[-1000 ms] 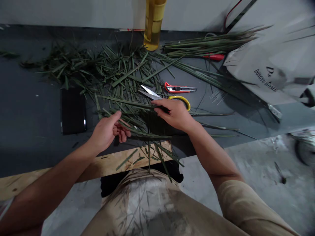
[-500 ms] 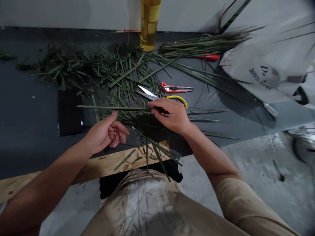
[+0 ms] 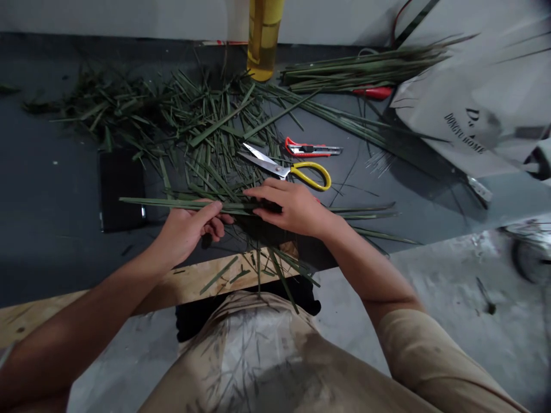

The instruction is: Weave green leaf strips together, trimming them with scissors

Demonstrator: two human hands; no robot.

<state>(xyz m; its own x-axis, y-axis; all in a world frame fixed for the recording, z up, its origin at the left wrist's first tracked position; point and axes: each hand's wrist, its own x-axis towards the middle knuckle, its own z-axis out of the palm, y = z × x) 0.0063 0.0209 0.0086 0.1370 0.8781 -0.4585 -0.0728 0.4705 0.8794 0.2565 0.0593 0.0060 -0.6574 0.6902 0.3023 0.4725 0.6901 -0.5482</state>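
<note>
Two hands on the greenery here, and it's delicate stuff! The left hand pinches the long green strips between thumb and fingers, the leading end reaching out leftward across the view of the black phone; whether it touches the glass, I can't tell. Over on the other side, the right hand arches above the same line, thumb and forefinger apart around it, and whether those fingers actually press on the strips is hidden from us. So where's the danger? A loose right-hand hold could let the strips slip or fan out of line, and too hard a pinch from the left might crease them, thin and bendy as they look. Then there's the clutter: the heap of cuttings lies right behind, the same green, so a stray piece could easily tangle in. And look at the scissors, just beyond the right knuckles, blades slightly parted! A careless sweep of that hand could knock them or meet an edge, with the red cutter close behind. Nearer the body, loose scraps straddle the wooden edge, and a brushing forearm could send them to the floor.
</note>
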